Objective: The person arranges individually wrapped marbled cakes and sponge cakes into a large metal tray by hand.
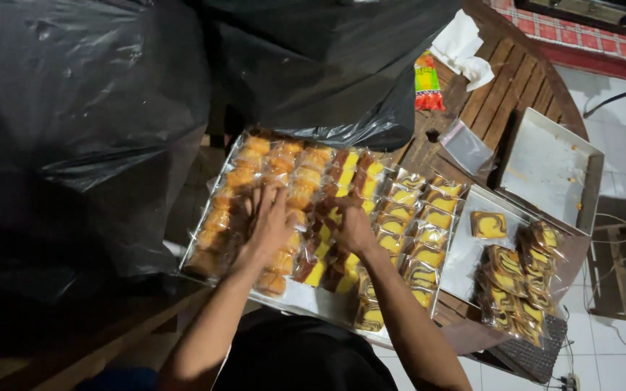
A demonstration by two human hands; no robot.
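Hands at work as I watch: left hand [273, 217] and right hand [353, 226] both rest with fingers spread, gripping nothing, on wrapped cake slices [313, 210] packed in a tray [204, 224] on the surface [508, 80].

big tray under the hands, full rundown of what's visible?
The big tray is a shallow rectangular metal pan with a low shiny rim, lying flat on the slatted wooden table. It is packed with rows of clear-wrapped cake slices: plain orange at the left, yellow-and-brown marbled toward the right. A bare strip shows at its near edge. The left hand and right hand press on the middle slices. A black plastic sheet overlaps its far edge.
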